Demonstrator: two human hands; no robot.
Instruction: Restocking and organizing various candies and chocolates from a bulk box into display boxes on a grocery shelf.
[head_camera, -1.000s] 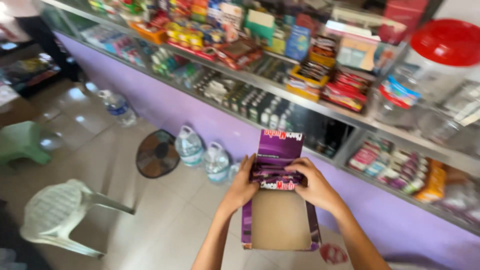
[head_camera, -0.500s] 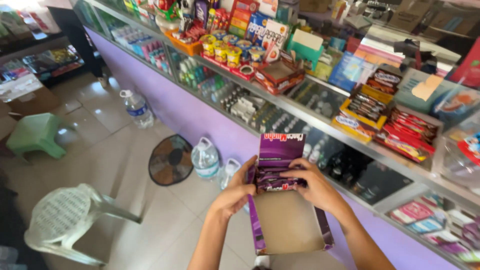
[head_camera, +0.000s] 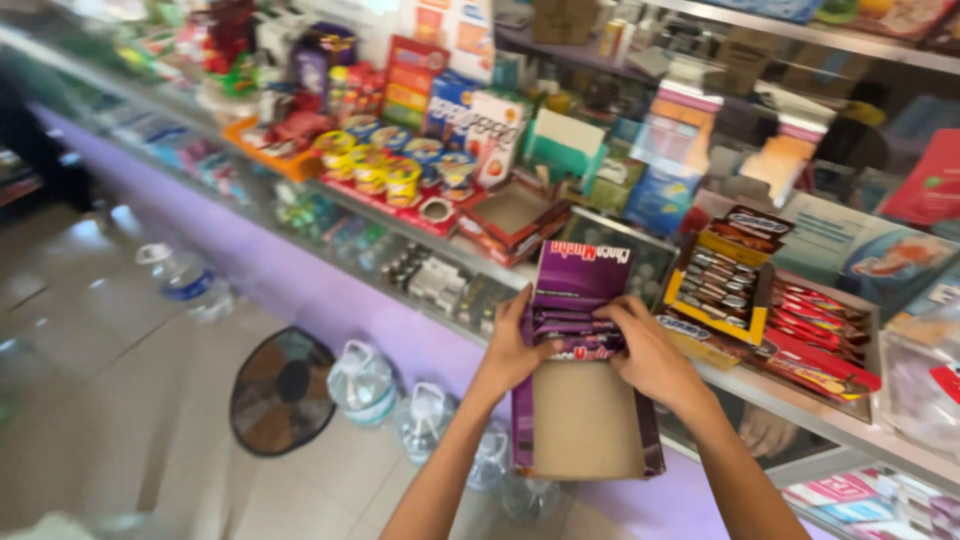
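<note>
Fingers (head_camera: 528, 318) of both hands pressing purple bars (head_camera: 575, 335), open purple box (head_camera: 585, 420)

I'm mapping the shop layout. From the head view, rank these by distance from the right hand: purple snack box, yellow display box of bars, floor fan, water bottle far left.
1. Purple snack box, held by the right hand.
2. Yellow display box of bars, just right on the counter.
3. Floor fan, lower left on the floor.
4. Water bottle, far left.
</note>
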